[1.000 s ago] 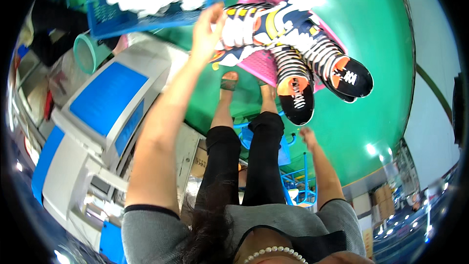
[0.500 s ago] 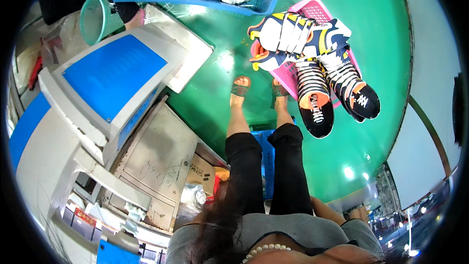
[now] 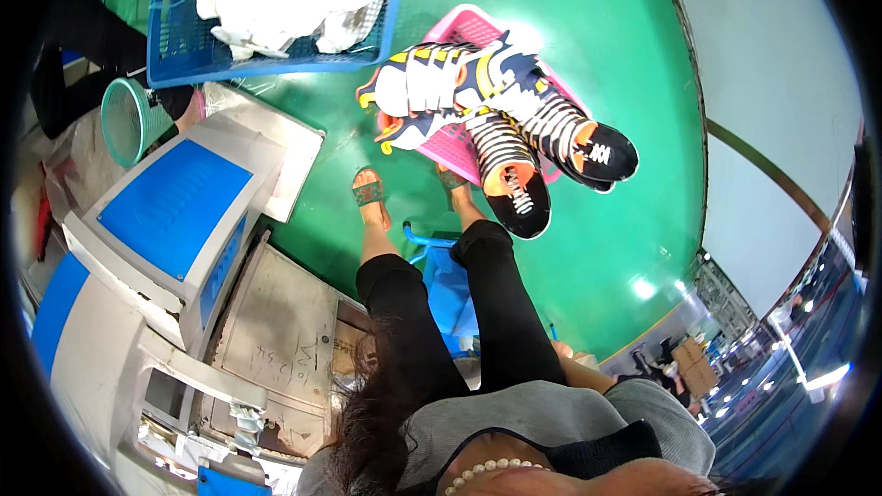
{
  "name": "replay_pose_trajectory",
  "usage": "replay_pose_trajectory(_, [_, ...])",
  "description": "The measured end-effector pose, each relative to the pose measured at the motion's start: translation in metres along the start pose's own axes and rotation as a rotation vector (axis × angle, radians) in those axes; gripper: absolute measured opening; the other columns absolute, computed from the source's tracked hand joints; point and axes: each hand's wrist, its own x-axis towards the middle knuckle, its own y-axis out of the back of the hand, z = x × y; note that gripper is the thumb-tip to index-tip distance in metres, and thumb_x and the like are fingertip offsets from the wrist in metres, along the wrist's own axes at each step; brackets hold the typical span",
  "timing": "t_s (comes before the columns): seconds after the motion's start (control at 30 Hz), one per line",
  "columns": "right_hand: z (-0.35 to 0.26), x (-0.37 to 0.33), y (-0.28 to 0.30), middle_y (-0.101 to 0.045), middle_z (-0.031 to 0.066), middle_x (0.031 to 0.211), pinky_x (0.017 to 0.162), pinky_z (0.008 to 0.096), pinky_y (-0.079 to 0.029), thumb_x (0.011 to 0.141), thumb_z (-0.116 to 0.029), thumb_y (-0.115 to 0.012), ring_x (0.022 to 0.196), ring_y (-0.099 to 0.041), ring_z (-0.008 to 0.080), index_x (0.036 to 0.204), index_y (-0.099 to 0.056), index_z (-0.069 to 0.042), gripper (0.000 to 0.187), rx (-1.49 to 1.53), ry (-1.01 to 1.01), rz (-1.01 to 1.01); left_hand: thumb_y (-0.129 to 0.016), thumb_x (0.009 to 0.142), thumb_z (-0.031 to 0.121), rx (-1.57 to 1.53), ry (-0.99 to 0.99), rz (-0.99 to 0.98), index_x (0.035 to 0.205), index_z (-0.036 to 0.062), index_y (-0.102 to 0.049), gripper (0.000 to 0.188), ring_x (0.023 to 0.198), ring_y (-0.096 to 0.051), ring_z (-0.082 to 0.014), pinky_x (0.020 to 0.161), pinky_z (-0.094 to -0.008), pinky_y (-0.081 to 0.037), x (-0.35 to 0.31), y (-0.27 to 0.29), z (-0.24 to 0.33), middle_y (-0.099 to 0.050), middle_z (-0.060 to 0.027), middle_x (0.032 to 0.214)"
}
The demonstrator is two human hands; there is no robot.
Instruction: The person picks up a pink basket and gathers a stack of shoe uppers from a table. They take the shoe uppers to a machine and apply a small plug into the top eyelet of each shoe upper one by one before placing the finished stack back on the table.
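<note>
- Nested shoe uppers (image 3: 503, 145), in several crossing stacks, are being carried by the pink basket (image 3: 457, 149) and are overhanging its rim.
- They are being judged light, soft and liable to slip apart; a hold around a stack's middle, ends supported, is being favoured.
- No upper is being touched; the right hand (image 3: 562, 350) is being partly hidden beside the thigh (image 3: 519, 340), so its fingers' opening and hold cannot be told; the left hand is not being shown.
- The basket is being supported by the green floor (image 3: 606, 248), near the blue crate (image 3: 266, 71).
</note>
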Motion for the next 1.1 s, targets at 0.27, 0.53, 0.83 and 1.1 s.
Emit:
replay_pose_trajectory(0.27, [-0.020,0.007,0.037,-0.066,0.0160,0.088,0.066,0.0402,-0.050,0.079,-0.027,-0.054,0.078,-0.064,0.0296,0.089,-0.067,-0.008,0.025,0.184,0.198,0.059,-0.051,0.092,0.022,0.306,0.194,0.141,0.111,-0.0023,-0.057,0.031,0.087,-0.058,-0.0207,0.078,-0.0322,-0.045,-0.129,0.096,-0.088,-0.063,-0.0144,0.098])
replay_pose_trajectory(0.53, [-0.015,0.092,0.267,-0.062,0.0162,0.070,0.060,0.0454,-0.048,0.076,-0.015,-0.057,0.064,-0.059,0.0383,0.081,-0.061,-0.006,0.011,0.185,0.655,0.660,-0.052,0.092,0.022,0.831,-0.056,0.254,0.111,-0.0030,-0.056,0.031,0.088,-0.057,-0.0186,0.079,-0.0311,-0.045,-0.159,0.106,-0.052,-0.063,-0.0141,0.098])
replay_pose_trajectory(0.83, [-0.114,0.230,0.534,-0.047,0.0089,0.129,0.096,0.0391,-0.040,0.068,-0.011,-0.071,0.125,-0.041,0.0233,0.140,-0.029,-0.011,0.084,-0.498,0.367,0.960,-0.074,0.072,0.014,1.133,-1.374,-0.262,0.135,-0.0028,-0.035,0.076,0.120,-0.043,-0.0378,0.098,-0.0405,-0.039,-0.144,-0.251,0.223,-0.043,-0.0260,0.130])
replay_pose_trajectory(1.1, [-0.139,0.286,0.538,-0.051,0.0187,0.112,0.090,0.0440,-0.041,0.053,-0.017,-0.072,0.105,-0.052,0.0335,0.108,-0.050,-0.002,0.062,-0.218,0.742,0.953,-0.078,0.064,0.034,1.510,-1.668,-0.225,0.125,-0.0051,-0.044,0.080,0.104,-0.052,-0.0335,0.093,-0.0406,-0.039,0.000,-0.375,0.274,-0.056,-0.0201,0.104])
